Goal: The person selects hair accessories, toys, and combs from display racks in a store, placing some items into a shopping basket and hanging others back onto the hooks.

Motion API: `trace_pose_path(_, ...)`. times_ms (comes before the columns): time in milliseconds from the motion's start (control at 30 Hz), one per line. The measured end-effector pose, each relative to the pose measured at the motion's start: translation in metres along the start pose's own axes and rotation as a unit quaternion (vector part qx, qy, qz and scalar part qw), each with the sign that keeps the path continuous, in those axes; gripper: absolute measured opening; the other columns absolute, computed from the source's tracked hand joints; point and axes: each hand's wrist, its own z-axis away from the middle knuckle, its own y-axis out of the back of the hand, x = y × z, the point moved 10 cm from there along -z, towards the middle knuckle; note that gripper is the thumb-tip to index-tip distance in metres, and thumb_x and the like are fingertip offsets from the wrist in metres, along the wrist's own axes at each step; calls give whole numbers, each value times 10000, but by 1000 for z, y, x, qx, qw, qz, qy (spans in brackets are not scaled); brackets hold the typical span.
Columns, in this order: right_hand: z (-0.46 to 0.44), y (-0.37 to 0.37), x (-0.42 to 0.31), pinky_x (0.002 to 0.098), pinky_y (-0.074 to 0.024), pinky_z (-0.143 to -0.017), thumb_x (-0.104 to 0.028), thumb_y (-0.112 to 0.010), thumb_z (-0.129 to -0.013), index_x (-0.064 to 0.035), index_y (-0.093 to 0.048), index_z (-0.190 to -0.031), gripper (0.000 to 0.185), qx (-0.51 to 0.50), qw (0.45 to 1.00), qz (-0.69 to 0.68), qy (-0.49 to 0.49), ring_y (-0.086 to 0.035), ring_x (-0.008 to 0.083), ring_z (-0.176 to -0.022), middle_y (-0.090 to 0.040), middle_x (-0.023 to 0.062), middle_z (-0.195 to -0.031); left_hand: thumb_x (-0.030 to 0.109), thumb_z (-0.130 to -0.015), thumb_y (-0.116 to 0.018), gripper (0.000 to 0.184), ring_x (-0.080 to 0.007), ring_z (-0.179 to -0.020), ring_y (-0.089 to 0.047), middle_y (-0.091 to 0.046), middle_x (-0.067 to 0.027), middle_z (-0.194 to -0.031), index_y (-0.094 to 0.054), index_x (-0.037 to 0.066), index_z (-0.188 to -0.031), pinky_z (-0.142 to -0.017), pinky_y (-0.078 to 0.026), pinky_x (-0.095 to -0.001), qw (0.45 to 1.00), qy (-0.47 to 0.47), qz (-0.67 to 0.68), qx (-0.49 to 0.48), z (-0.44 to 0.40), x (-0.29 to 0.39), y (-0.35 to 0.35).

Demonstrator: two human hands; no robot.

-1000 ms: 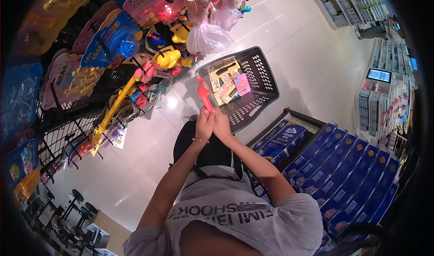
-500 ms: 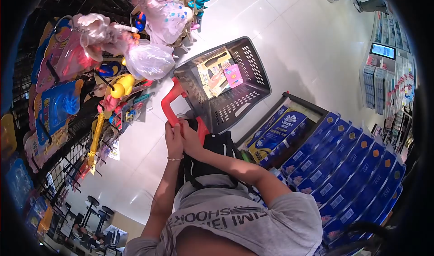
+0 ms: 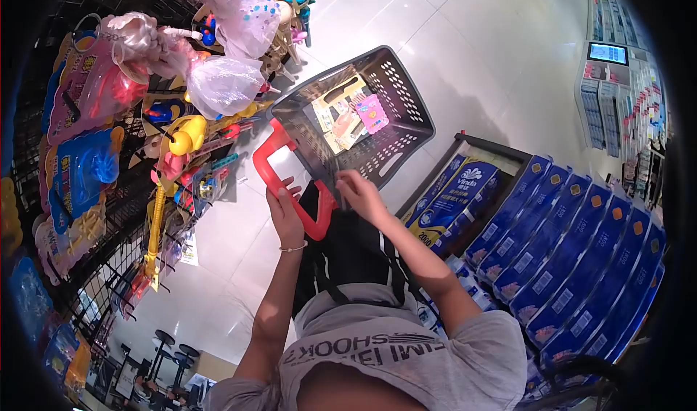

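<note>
A dark grey shopping basket [image 3: 406,95] with perforated walls is in front of me, tilted in view. Its red handle [image 3: 270,149] points left, toward my body. My left hand [image 3: 285,211] is wrapped on the lower part of this handle, with a bracelet on the wrist. Off the handle, my right hand [image 3: 361,197] is beside the basket's near edge with curled fingers; what lies between them, if anything, I cannot make out. Inside the basket are a flat beige package [image 3: 335,124] with pictures and a smaller pink package [image 3: 372,115].
Left, a black wire rack holds dolls in white dresses [image 3: 225,84], a yellow toy [image 3: 189,135] and blue carded toys [image 3: 80,175]. On the right stand stacked blue tissue packs [image 3: 559,266] and a Vinda pack [image 3: 454,197]. Shelves with a lit screen [image 3: 608,53] are farther right.
My right hand has let go of the red handle and moved right to the basket's near edge. My left hand stays on the handle. The view has shifted slightly.
</note>
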Motion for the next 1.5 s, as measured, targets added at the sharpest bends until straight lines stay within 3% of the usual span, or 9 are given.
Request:
trace_pose_path(333, -38, 78, 131, 321, -465, -657, -200, -516, -787, -24, -547, -914, 220, 37, 963, 254, -77, -605, 242, -713, -607, 124, -754, 269, -929, -333, 277, -57, -514, -411, -493, -55, -867, -400, 13, -1007, -447, -344, -183, 996, 4, 35, 82, 6, 0, -2)
trace_pose_path(400, -70, 87, 160, 333, -467, -659, -203, -515, -780, -23, -550, -900, 219, 38, 957, 277, -71, -605, 258, -718, -609, 132, -759, 138, -883, -415, 495, -280, -1159, -335, -250, -200, -1305, -198, -36, -1292, -939, -306, -364, 909, -162, -343, 173, 22, 33, 5)
trace_pose_path(433, -86, 90, 177, 346, -470, -661, -205, -515, -772, -21, -553, -887, 219, 34, 951, 301, -68, -606, 274, -723, -611, 141, -765, 74, -848, -426, 577, -366, -1270, -84, -82, -255, -1360, -112, -67, -1311, -1024, -99, -429, 884, -207, -382, 173, 36, 64, -13)
trace_pose_path(533, -135, 109, 214, 360, -473, -654, -214, -522, -766, -20, -559, -872, 224, 27, 949, 299, -98, -610, 288, -728, -618, 148, -778, 36, -814, -446, 464, -404, -1218, -234, -237, -282, -1300, -296, -71, -1240, -997, -146, -494, 891, -320, -312, 78, 76, 79, -91)
trace_pose_path(667, -177, 131, 261, 374, -466, -687, -211, -541, -744, -23, -562, -876, 231, 17, 946, 300, -119, -601, 301, -779, -614, 164, -811, 37, -827, -456, 321, -224, -1090, -456, -466, -147, -1153, -448, -2, -1145, -911, -350, -303, 991, 50, 18, -123, 6, -67, -235)
trace_pose_path(933, -277, 144, 370, 416, -457, -690, -176, -530, -722, -50, -561, -881, 206, 26, 943, 314, -105, -584, 328, -776, -603, 164, -778, 248, -855, -362, 300, -383, -894, -529, -574, -212, -913, -543, 48, -985, -771, -423, -419, 874, 163, -434, -142, -135, -434, -254)
trace_pose_path(1067, -334, 129, 396, 424, -466, -685, -142, -540, -719, -66, -539, -926, 220, -28, 912, 410, -10, -572, 310, -848, -574, 148, -951, 279, -854, -381, 322, -368, -872, -540, -578, -201, -900, -547, 22, -957, -741, -423, -422, 932, 133, -307, -136, -215, -533, -267)
trace_pose_path(1267, -386, 101, 419, 388, -359, -907, -64, -498, -705, -69, -492, -1084, 379, 8, 777, 609, 160, -433, 260, -1101, -509, 87, -1111, 238, -818, -463, 290, -187, -776, -584, -601, -112, -859, -563, 57, -1020, -694, -442, -313, 944, 242, -170, -149, -204, -592, -297)
trace_pose_path(1500, -394, 106, 438, 373, -302, -943, -153, -504, -758, -94, -404, -1202, 459, -71, 699, 709, 63, -370, 204, -1125, -430, 80, -1157, 155, -843, -439, 230, -140, -757, -588, -617, -76, -850, -563, 34, -996, -713, -438, -254, 925, 364, -81, -70, -163, -603, -265)
